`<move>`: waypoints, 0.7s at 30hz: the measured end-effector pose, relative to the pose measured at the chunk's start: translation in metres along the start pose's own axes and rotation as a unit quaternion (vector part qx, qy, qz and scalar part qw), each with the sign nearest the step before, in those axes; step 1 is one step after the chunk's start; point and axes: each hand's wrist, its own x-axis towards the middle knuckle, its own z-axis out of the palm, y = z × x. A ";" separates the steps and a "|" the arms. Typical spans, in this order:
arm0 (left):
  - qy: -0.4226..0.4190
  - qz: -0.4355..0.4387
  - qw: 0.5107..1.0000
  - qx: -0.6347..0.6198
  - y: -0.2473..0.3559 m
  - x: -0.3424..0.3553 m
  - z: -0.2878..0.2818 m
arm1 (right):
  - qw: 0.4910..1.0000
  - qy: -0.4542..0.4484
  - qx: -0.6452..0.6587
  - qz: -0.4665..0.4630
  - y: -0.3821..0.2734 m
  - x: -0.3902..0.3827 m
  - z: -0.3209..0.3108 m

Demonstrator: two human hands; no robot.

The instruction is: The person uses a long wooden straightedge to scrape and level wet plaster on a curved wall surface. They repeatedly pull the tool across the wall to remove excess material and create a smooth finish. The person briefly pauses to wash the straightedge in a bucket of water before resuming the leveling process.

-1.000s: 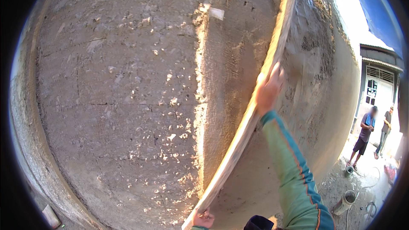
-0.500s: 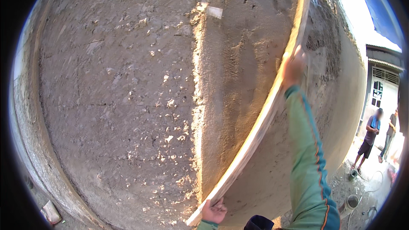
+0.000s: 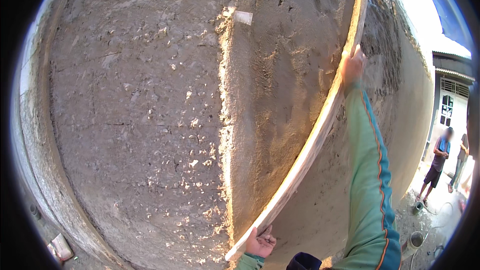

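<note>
My left hand (image 3: 261, 245) grips the lower end of a long, pale wooden board (image 3: 293, 180), which slants up to the top right, looking curved in the fisheye view, and lies along the plastered wall. Higher up, my right hand (image 3: 354, 64) is wrapped round the same board, arm stretched out in a green and teal sleeve. Left of the board is a band of sandy, ridged plaster (image 3: 280, 85) with a bright raised edge (image 3: 226, 140) and a small pale piece (image 3: 243, 17) near its top. Rougher, pitted wall (image 3: 125, 95) fills the left; smoother plaster (image 3: 407, 120) lies to the right.
At the right, two people (image 3: 436, 162) (image 3: 459, 165) stand before a white door (image 3: 446, 110). Buckets (image 3: 415, 241) (image 3: 418, 206) and a hose sit on the ground below them. A pale bag (image 3: 61, 247) lies at the lower left, beyond the wall's edge.
The board and both my hands have moved right across the wall, away from the bright edge. My right hand is higher, and my left hand has also risen somewhat.
</note>
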 end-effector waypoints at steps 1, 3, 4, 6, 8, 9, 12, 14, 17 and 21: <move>0.009 0.031 0.999 0.006 0.004 -0.004 -0.020 | 0.999 -0.028 0.037 -0.003 -0.010 -0.026 -0.013; -0.009 0.050 0.997 -0.050 0.020 -0.017 -0.072 | 0.999 -0.030 -0.039 0.011 -0.034 -0.110 -0.033; 0.011 0.057 0.993 -0.108 0.027 -0.024 -0.097 | 0.996 -0.072 -0.005 0.061 -0.041 -0.150 -0.045; -0.010 0.023 0.994 -0.104 0.027 -0.021 -0.123 | 0.997 -0.051 0.017 0.049 -0.039 -0.192 -0.053; 0.005 0.014 0.996 -0.088 0.020 -0.014 -0.116 | 0.999 -0.026 0.027 0.031 -0.022 -0.185 -0.047; 0.010 0.011 0.996 -0.083 0.016 -0.008 -0.101 | 0.998 -0.042 0.039 0.021 -0.007 -0.150 -0.035; -0.090 0.032 0.994 0.055 -0.005 0.003 -0.033 | 1.000 -0.007 0.016 0.020 0.030 -0.036 -0.003; -0.073 0.001 0.997 0.013 -0.010 0.008 -0.001 | 0.998 0.003 0.027 0.056 0.044 0.013 0.007; -0.049 0.048 0.998 0.003 0.003 -0.001 -0.019 | 0.999 -0.007 0.041 0.023 0.030 -0.015 -0.003; 0.026 0.045 0.996 -0.070 0.051 -0.030 -0.142 | 0.996 -0.037 0.078 0.005 -0.042 -0.163 -0.039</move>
